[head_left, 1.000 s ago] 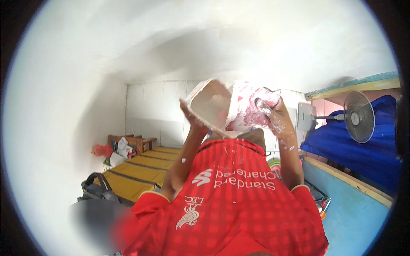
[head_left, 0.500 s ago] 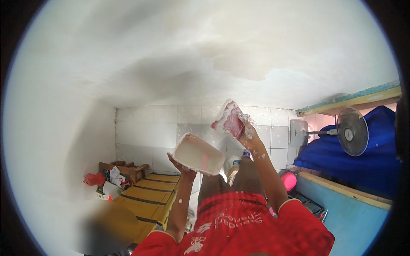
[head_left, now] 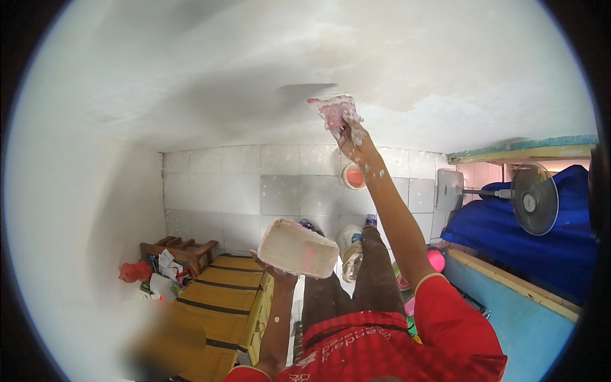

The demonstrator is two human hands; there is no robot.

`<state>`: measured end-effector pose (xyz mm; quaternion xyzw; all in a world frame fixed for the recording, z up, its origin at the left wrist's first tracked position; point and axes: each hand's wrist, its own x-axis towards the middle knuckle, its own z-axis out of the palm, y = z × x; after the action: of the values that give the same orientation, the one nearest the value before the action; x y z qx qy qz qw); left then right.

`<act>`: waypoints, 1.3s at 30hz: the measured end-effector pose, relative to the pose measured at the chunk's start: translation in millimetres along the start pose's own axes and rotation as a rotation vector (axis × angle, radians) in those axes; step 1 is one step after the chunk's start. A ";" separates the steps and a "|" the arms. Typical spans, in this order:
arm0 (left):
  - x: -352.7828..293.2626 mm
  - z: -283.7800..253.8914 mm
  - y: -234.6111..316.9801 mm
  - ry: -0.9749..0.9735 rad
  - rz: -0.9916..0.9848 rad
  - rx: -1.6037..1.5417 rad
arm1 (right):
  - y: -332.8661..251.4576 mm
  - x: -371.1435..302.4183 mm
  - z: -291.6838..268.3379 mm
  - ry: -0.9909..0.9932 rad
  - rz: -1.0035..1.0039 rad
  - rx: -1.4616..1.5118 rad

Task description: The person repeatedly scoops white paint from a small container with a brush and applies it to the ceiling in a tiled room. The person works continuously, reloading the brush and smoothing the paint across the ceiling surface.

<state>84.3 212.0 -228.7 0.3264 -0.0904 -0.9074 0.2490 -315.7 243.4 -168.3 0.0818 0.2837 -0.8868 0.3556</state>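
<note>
My right hand [head_left: 356, 143] is closed around a pinkish-red putty spreader [head_left: 335, 113] smeared with white paste. Its upper edge is at the white wall [head_left: 223, 108], close above a dark shadow's end; I cannot tell whether it touches. White paste also spots my right fingers and forearm. Lower down, my left hand [head_left: 273, 269] grips a white rectangular tub [head_left: 283, 245] by its left side. Paste coats the tub's rim and inside, with a pink patch showing in it. My left fingers are mostly hidden beneath the tub.
A round pot with orange inside [head_left: 353, 177] stands on the tiled floor [head_left: 238, 191] near the wall. To the left are a yellow strapped surface [head_left: 223, 293] and a wooden stool [head_left: 184, 254]. A fan [head_left: 533, 198] and blue cloth [head_left: 496, 235] are at right.
My right hand has swung up and away from the tub, bringing the spreader to the wall. The tub has tilted slightly and sits a little lower. The round pot has come into view.
</note>
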 end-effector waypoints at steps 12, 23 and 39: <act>6.8 35.4 13.8 0.081 0.029 -0.010 | -35.0 70.0 56.5 -0.007 -0.209 -0.286; 10.6 10.0 6.8 0.042 0.143 0.052 | -110.0 6.5 120.0 -0.109 -0.903 -1.794; 5.9 4.7 13.4 0.120 0.091 0.015 | -16.0 114.9 -3.3 1.101 -0.835 -1.329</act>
<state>82.7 197.5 -223.9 0.3775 -0.0968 -0.8733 0.2923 -411.0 187.5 -203.8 0.1609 0.8624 -0.4370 -0.1985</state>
